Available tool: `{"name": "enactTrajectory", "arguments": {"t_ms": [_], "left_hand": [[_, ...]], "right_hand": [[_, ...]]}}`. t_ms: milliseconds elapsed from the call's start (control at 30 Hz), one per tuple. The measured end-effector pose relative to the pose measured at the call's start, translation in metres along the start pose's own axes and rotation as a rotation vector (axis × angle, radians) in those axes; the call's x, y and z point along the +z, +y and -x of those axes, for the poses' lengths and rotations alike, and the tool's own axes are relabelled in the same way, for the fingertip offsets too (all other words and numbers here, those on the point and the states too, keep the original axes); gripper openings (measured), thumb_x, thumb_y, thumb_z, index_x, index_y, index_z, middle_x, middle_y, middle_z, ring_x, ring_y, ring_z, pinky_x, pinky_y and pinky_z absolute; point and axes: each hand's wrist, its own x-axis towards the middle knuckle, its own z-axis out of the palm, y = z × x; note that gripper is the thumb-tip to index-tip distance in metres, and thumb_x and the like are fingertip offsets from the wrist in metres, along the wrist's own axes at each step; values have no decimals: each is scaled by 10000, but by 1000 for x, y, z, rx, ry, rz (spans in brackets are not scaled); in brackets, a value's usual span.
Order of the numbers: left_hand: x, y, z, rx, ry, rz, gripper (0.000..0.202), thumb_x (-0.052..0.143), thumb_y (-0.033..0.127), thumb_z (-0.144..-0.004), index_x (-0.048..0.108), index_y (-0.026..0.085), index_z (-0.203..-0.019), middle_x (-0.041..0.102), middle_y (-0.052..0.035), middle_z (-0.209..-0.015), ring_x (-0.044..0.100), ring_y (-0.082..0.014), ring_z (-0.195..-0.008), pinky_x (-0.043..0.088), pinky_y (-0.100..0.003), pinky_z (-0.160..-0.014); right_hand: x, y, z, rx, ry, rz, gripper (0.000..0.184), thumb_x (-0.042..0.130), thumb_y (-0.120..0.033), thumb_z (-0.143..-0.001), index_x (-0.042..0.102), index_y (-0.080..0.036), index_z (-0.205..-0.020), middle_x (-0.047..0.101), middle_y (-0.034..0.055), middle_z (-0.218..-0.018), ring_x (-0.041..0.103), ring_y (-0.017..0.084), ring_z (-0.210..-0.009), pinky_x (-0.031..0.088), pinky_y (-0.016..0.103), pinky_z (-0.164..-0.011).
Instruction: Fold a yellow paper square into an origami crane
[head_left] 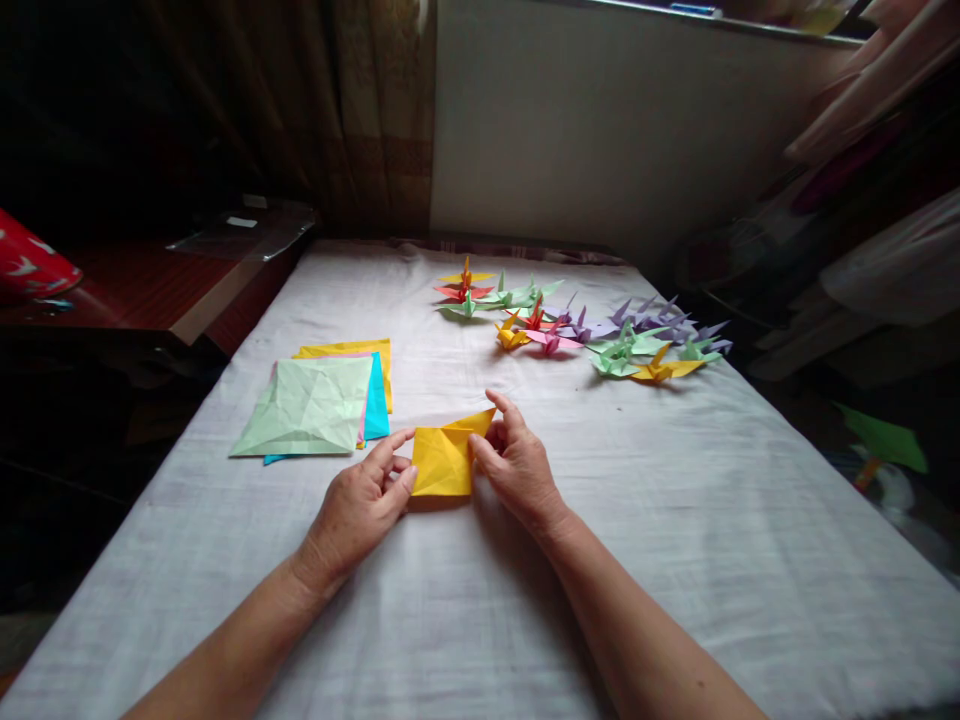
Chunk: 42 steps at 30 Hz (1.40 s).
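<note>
A folded yellow paper square (pixel 442 460) lies on the white cloth of the table (pixel 675 540), right in front of me. My left hand (pixel 360 505) pinches its left edge with thumb and fingers. My right hand (pixel 514 462) pinches its right edge, where the upper corner flap is lifted. Both hands are closed on the paper.
A stack of creased coloured sheets (pixel 315 405), pale green on top with cyan, pink and yellow under it, lies to the left. Several folded paper cranes (pixel 585 330) in mixed colours are scattered at the far right. A dark wooden side table (pixel 150 290) stands left of the table.
</note>
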Motion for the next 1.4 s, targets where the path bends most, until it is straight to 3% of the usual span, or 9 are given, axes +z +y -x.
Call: {"name": "enactTrajectory", "arguments": {"t_ms": [200, 433, 567, 700, 800, 933, 1100, 1267, 1400], "left_hand": [[-1, 10, 2, 32, -67, -91, 660, 504, 398, -872, 386, 167, -1479, 685, 45, -681, 608, -120, -550, 470, -210, -566], [-2, 8, 3, 199, -58, -226, 406, 514, 388, -895, 678, 190, -1210, 715, 9, -712, 628, -115, -554, 491, -198, -578], [-8, 5, 4, 348, 6, -332, 309, 545, 339, -901, 712, 200, -1121, 711, 6, -712, 640, -117, -580, 510, -200, -612], [-18, 2, -1, 559, 66, -507, 289, 550, 266, -909, 690, 237, -1160, 732, -55, -1007, 685, -194, -913, 529, -315, -848], [-21, -6, -7, 658, -24, -610, 337, 517, 233, -930, 651, 274, -1237, 618, -81, -1344, 564, -269, -1236, 408, -478, -1063], [-19, -15, -10, 646, -158, -629, 290, 482, 273, -981, 660, 290, -1209, 660, -44, -1296, 592, -234, -1202, 339, -488, -1117], [-16, -14, -11, 597, -143, -604, 284, 496, 341, -984, 663, 258, -1199, 702, -49, -1217, 619, -231, -1138, 366, -476, -1082], [-12, -7, -13, 586, -115, -566, 260, 528, 324, -965, 691, 244, -1151, 718, -62, -1146, 628, -219, -1068, 435, -424, -1007], [-10, -6, -11, 567, -113, -556, 271, 528, 326, -960, 692, 236, -1156, 698, -71, -1193, 609, -235, -1113, 441, -431, -1013]], "right_hand": [[6, 2, -4, -3, 41, -17, 594, 558, -296, -811, 440, -210, -1387, 616, -57, -704, 532, 112, -563, 423, 224, -567], [9, 2, -4, -39, 51, 100, 578, 539, -300, -831, 450, -207, -1395, 669, -30, -766, 549, 119, -563, 435, 239, -582], [7, 1, -5, -59, 26, 144, 577, 535, -283, -836, 452, -208, -1402, 686, -20, -792, 575, 128, -588, 452, 246, -612], [5, 1, -5, -89, -31, 166, 601, 531, -273, -845, 423, -205, -1432, 708, -8, -829, 589, 133, -597, 460, 250, -619], [7, 1, -6, -107, -72, 183, 589, 533, -264, -853, 429, -223, -1431, 727, -4, -866, 609, 135, -621, 471, 250, -629], [13, 6, -6, -124, -68, 205, 533, 542, -247, -855, 488, -240, -1385, 740, 11, -920, 638, 154, -692, 509, 277, -695], [5, 10, -9, -266, 10, 175, 432, 521, -173, -838, 603, -235, -1258, 680, 82, -1156, 646, 185, -924, 531, 336, -859], [-24, -2, -5, -563, -252, 262, 299, 606, -162, -792, 703, -279, -1050, 672, 52, -1180, 580, 228, -1105, 469, 422, -973], [-32, -15, 3, -629, -419, 442, 283, 709, -222, -771, 707, -279, -1048, 668, 49, -1232, 540, 261, -1162, 419, 436, -973]]}}
